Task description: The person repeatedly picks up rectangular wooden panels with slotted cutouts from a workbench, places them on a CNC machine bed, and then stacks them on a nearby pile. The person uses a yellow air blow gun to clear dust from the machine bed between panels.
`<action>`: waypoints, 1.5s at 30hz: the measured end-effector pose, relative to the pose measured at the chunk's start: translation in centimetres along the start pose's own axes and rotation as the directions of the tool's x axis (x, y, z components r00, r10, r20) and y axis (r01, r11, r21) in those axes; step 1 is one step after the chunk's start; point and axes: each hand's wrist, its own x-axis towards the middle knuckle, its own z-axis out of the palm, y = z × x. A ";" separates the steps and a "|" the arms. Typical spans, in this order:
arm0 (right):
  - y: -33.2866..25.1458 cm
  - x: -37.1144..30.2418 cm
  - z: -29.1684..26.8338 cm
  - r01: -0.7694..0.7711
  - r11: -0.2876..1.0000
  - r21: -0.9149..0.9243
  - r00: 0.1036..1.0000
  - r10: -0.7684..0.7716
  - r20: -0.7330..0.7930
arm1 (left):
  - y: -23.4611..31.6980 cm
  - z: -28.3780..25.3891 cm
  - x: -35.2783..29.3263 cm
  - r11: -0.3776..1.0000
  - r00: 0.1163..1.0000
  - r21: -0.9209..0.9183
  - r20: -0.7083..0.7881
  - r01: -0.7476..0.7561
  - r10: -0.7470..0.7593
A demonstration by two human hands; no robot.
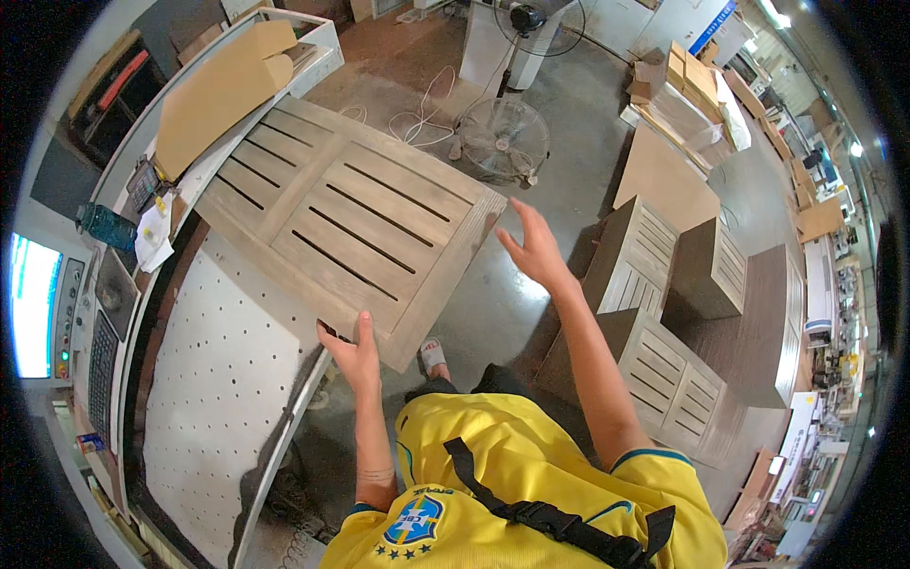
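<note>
A grey-brown slatted wood panel (pixel 301 185) with long dark slots lies over the white perforated table (pixel 223 360), and its right end reaches out past the table's edge. At the panel's near edge is my left hand (pixel 355 358), thumb and fingers spread, the thumb over the wood; whether the hand bears any weight I cannot tell. My right hand (pixel 538 248) hovers just off the panel's far right corner, fingers apart, holding nothing.
On the left stand a lit monitor (pixel 36 308), a keyboard (pixel 102 375) and a bottle (pixel 104 226). Cardboard (pixel 223 100) leans behind the panel. A fan (pixel 502 140) with loose white cable is on the floor ahead. Stacked slatted panels (pixel 664 375) fill the right.
</note>
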 end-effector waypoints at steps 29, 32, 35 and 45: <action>3.2 11.4 5.0 -0.221 0.973 0.072 0.905 0.177 0.386 | -0.4 2.5 -1.1 0.992 0.986 -0.084 -0.149 -0.092 0.079; 2.8 11.3 5.2 -0.140 0.983 0.122 0.932 0.089 0.350 | 0.5 2.7 -1.8 0.999 0.961 0.041 -0.275 -0.001 0.013; 4.3 11.2 5.9 -0.157 0.968 0.193 0.943 0.089 0.322 | -1.8 2.6 -0.7 1.000 0.970 -0.021 -0.242 0.007 -0.012; 4.1 6.8 6.0 -0.068 0.996 0.057 0.977 0.055 0.204 | -2.5 -0.9 -1.7 0.990 0.998 -0.135 -0.054 0.036 -0.044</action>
